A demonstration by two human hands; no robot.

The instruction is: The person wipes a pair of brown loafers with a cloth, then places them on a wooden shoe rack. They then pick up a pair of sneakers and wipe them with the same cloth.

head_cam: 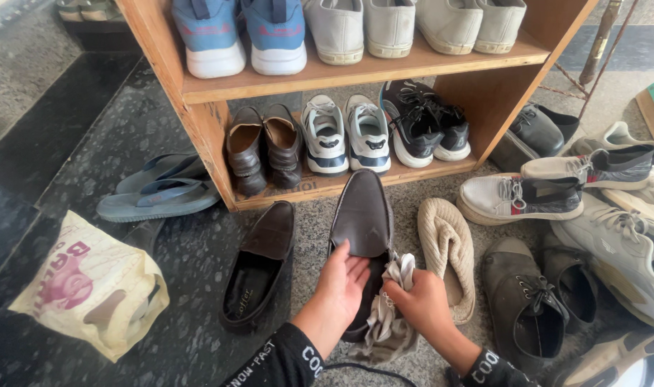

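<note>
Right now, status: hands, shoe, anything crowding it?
Left hand holds brown loafer. Right hand grips grey cloth at its opening. Matching loafer left, beige slipper right, rack ahead.

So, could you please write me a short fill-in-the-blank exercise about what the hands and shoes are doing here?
1. The left hand steadies a dark brown ____.
2. The right hand grips a crumpled grey ____.
3. The matching loafer lies on the floor, to the ____ of the held one.
4. The blue sneakers sit on the ____ shelf of the rack.

Missing words: loafer; cloth; left; upper
</note>
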